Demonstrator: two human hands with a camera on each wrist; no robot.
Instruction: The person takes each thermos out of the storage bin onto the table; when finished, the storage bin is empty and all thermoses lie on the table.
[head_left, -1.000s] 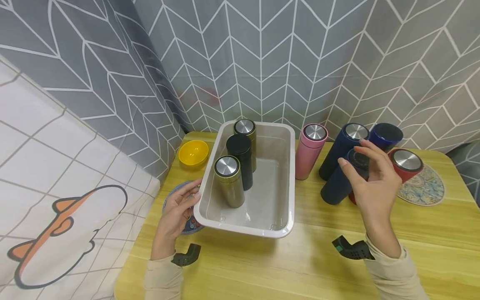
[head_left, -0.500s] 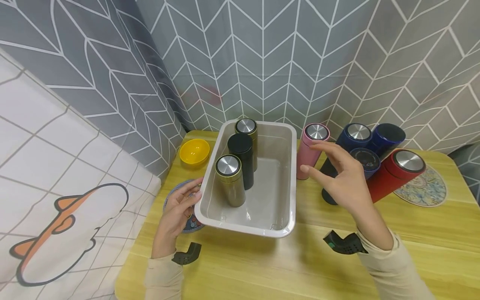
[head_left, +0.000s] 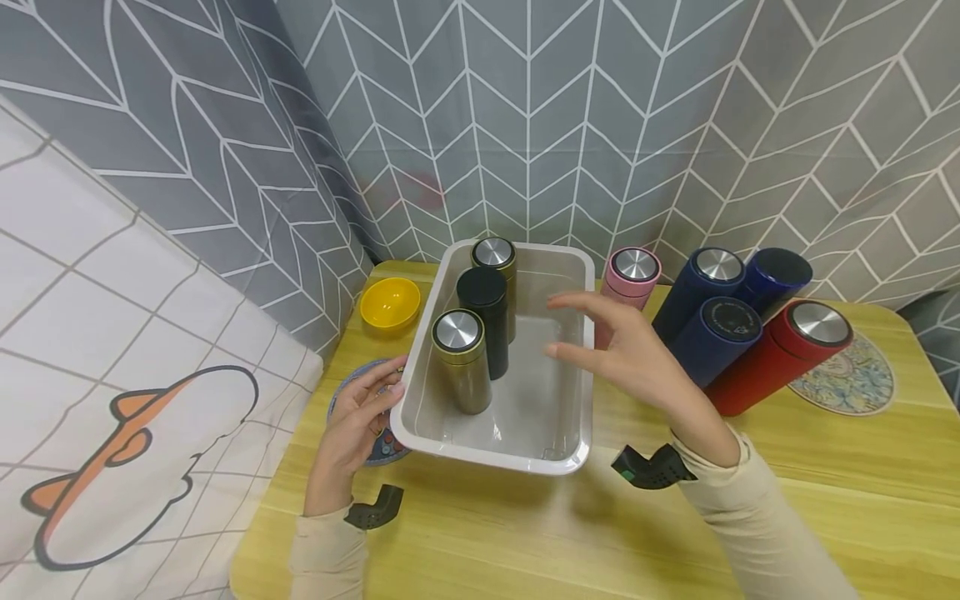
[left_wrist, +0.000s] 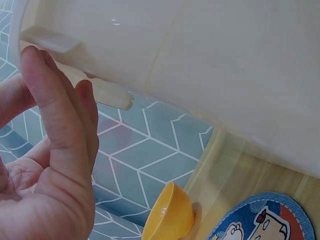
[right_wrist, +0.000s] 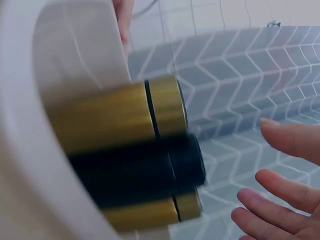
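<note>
Three bottles (head_left: 492,325) stand close together along the left side of the pale tub (head_left: 525,421), likely to save room; the left hand (head_left: 356,421) grips its rim, seemingly as a steady, while the right hand (head_left: 637,346), spread wide, holds nothing over the opposite rim. More bottles (head_left: 772,354) crowd the wood-grain worktop (head_left: 675,550), with chevron-patterned cloth (head_left: 555,125) behind.

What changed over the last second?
The right hand moved left from the front navy bottle, past the pink bottle, to the right rim of the bin, holding nothing now. Unclear if it had gripped that bottle. Unchanged: left hand at the left rim, three bottles inside.
</note>
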